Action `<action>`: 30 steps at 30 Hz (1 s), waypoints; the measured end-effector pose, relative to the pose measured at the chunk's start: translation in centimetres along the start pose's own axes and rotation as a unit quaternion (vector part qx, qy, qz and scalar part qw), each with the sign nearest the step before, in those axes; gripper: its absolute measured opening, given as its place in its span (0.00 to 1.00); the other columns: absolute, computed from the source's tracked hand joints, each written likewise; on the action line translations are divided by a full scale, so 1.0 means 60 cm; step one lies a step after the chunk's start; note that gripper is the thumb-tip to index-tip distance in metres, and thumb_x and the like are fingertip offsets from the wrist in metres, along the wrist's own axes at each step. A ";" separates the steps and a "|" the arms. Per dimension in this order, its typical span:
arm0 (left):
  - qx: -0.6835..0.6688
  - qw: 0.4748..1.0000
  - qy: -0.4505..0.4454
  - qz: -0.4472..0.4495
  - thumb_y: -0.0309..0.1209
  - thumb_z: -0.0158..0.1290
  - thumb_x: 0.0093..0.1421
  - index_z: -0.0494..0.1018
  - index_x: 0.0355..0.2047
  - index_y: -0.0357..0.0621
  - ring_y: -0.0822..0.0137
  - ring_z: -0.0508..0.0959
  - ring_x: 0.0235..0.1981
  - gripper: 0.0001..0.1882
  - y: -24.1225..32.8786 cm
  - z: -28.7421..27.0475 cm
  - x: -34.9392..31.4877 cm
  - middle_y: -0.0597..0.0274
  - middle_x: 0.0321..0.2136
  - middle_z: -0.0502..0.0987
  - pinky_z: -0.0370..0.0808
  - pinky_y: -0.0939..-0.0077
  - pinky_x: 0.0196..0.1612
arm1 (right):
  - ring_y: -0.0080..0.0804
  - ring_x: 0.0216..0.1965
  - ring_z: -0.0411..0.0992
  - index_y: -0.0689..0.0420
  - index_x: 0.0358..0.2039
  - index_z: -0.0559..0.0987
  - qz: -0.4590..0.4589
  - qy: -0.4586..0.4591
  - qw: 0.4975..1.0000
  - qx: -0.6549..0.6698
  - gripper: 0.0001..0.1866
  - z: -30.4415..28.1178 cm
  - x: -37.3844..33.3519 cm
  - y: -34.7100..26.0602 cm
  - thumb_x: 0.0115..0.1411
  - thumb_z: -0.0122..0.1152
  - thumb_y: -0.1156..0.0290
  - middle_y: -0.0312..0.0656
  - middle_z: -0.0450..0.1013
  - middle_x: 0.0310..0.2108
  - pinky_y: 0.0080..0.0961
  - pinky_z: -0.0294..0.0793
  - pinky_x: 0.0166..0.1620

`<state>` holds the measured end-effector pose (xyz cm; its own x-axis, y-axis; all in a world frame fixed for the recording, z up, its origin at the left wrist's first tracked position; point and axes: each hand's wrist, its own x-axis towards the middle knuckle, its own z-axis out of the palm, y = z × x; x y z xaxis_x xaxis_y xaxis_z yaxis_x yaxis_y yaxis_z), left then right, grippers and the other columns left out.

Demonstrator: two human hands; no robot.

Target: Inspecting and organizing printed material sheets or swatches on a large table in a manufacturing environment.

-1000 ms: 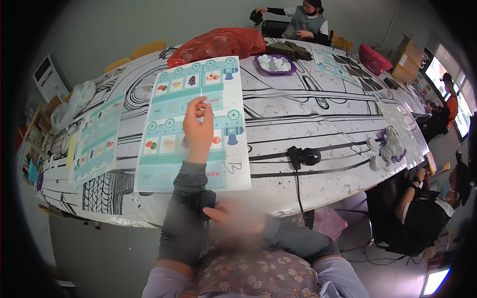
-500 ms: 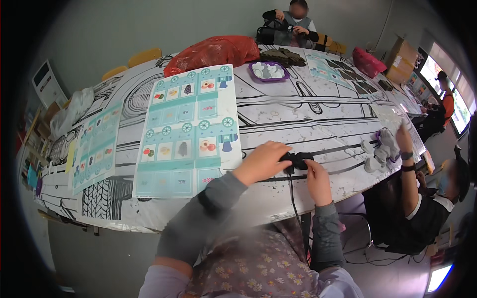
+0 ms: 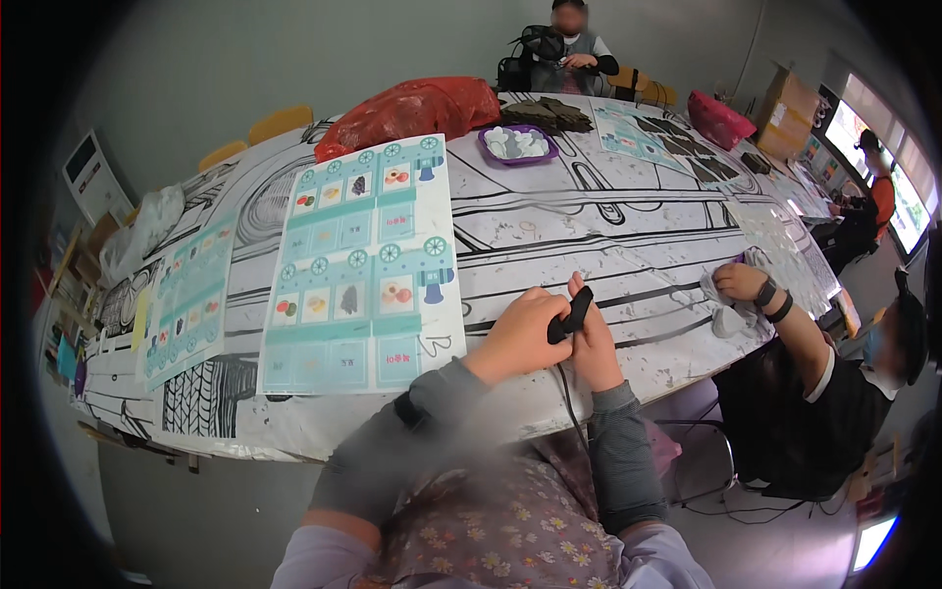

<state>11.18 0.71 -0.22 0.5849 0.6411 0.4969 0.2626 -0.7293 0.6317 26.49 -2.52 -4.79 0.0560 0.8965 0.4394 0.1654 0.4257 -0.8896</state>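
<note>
A black strap with a thin black cable is between my two hands, above the near edge of the table. My left hand is closed around its lower left end, where a dark, blocky part shows at the fingertips. The strap stands up at a slant against the fingers of my right hand, which are pressed together around it. Its exact shape is partly covered by my fingers. From there the cable hangs down past the table edge toward my lap.
Picture boards lie to the left. A red plastic bag and a purple tray of pale pieces stand farther back. On the right a co-worker's hand touches grey-white items. Another person sits across the table.
The strap has turned from lying level to standing at a slant, and my right hand has moved left, fingers pointing up. The co-worker's hand has come down onto the grey-white items.
</note>
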 end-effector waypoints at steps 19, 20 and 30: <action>-0.204 0.972 -0.033 -0.108 0.32 0.55 0.62 0.70 0.39 0.39 0.75 0.71 0.31 0.10 0.039 -0.042 -0.087 0.66 0.31 0.73 0.69 0.79 0.34 | 0.41 0.71 0.42 0.34 0.71 0.35 0.141 -0.017 0.960 0.240 0.35 0.068 0.039 -0.110 0.70 0.37 0.47 0.38 0.31 0.73 0.49 0.55 0.63; -0.246 0.962 -0.028 -0.116 0.31 0.54 0.63 0.71 0.39 0.39 0.76 0.72 0.31 0.09 0.038 -0.041 -0.093 0.65 0.31 0.74 0.69 0.79 0.35 | 0.41 0.71 0.42 0.34 0.71 0.35 0.143 -0.018 0.960 0.240 0.35 0.071 0.038 -0.111 0.70 0.37 0.47 0.38 0.31 0.73 0.49 0.55 0.63; -0.032 0.995 0.022 0.095 0.30 0.54 0.61 0.74 0.33 0.43 0.70 0.73 0.28 0.04 0.062 -0.043 -0.102 0.67 0.25 0.74 0.67 0.73 0.40 | 0.46 0.70 0.45 0.55 0.70 0.38 -0.032 0.070 0.991 -0.105 0.48 0.108 0.054 -0.060 0.58 0.60 0.75 0.48 0.38 0.71 0.48 0.48 0.66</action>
<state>6.61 -5.30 0.62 0.5852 0.5042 0.6350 0.1010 -0.8224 0.5599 19.72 -0.36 -0.98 0.1728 0.8361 0.5207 0.3741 0.4333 -0.8199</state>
